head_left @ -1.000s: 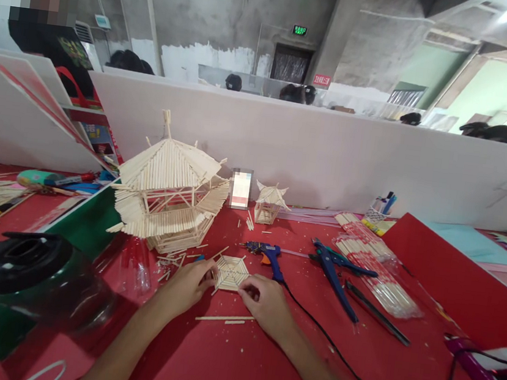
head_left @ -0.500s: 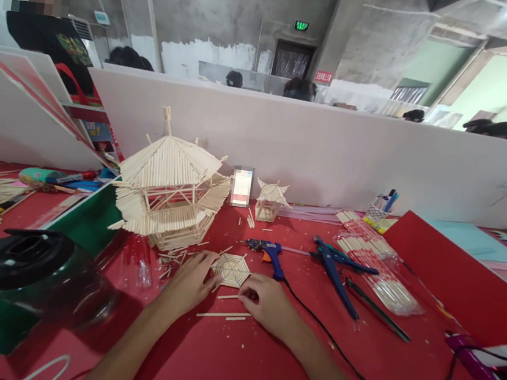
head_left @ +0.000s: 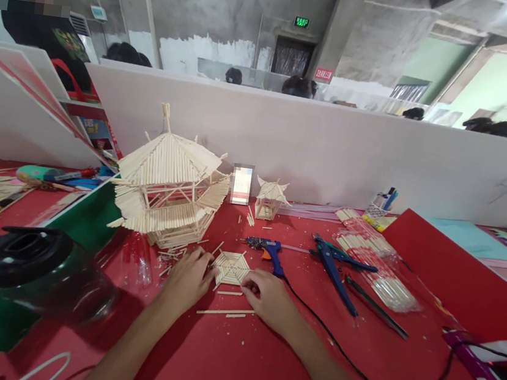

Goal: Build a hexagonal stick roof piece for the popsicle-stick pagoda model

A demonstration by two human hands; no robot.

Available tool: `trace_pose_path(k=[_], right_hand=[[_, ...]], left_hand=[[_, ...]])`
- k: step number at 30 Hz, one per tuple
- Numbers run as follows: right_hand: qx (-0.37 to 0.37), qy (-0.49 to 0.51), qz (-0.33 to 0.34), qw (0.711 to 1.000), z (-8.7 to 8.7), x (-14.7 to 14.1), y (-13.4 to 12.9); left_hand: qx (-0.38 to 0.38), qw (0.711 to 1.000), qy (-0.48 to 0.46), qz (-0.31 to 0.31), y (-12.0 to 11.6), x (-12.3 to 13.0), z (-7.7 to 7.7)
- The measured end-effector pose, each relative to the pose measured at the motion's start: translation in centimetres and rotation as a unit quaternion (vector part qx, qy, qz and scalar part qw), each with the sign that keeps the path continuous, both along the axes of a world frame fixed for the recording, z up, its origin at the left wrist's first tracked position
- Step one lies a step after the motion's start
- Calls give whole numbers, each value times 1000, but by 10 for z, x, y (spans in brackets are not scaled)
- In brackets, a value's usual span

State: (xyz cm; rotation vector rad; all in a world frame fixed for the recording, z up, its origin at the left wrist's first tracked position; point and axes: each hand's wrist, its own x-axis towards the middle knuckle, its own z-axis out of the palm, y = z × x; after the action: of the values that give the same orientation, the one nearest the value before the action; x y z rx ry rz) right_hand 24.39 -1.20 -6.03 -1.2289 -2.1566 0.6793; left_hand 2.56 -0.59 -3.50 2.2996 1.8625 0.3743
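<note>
A flat web-like hexagon of wooden sticks (head_left: 231, 269) lies on the red table between both hands. My left hand (head_left: 192, 274) is at its left edge, fingers bent around a thin stick (head_left: 217, 248) that points up and away. At the hexagon's lower right edge rests my right hand (head_left: 263, 293), thumb and fingertips curled together; whether anything is between them is too small to make out. Nearer me lie a short stick (head_left: 230, 293), a longer stick (head_left: 220, 312) and another short piece.
A large stick pavilion (head_left: 170, 192) and a small one (head_left: 271, 199) stand behind. A blue glue gun (head_left: 271, 254), cutters (head_left: 335, 274), tweezers (head_left: 377, 308) and bagged sticks (head_left: 378, 261) lie right. A dark bottle (head_left: 40, 275) is at left. A person stands beyond the partition (head_left: 332, 150).
My right hand has moved off the short stick to the hexagon's edge. My left hand has shifted slightly left, and the stick at its fingertips stands out more steeply.
</note>
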Motion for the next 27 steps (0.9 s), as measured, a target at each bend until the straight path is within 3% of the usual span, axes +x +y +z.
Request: trace_pose_path(k=[5, 10, 12, 15, 19, 21, 24, 27], right_hand=[[-4, 14, 1, 1000, -7, -1, 2], [1, 45, -30, 999, -10, -1, 5], [17, 66, -47, 997, -8, -1, 5], [31, 133, -96, 986, 2, 0, 4], [17, 295, -140, 945, 17, 1, -4], [-38, 345, -110, 931, 19, -2, -7], [-197, 384, -57, 900, 17, -11, -9], [-288, 431, -45, 854, 12, -20, -8]], left_hand=[[4, 998, -69, -8, 0, 0, -5], [-39, 965, -258, 19, 3, 3, -7], [-86, 922, -377, 10, 5, 4, -7], [-145, 830, -538, 10, 7, 7, -5], [-167, 745, -645, 47, 4, 12, 1], [-169, 708, -683, 54, 0, 15, 5], [-181, 661, -726, 52, -5, 22, 9], [-199, 649, -733, 28, -9, 28, 10]])
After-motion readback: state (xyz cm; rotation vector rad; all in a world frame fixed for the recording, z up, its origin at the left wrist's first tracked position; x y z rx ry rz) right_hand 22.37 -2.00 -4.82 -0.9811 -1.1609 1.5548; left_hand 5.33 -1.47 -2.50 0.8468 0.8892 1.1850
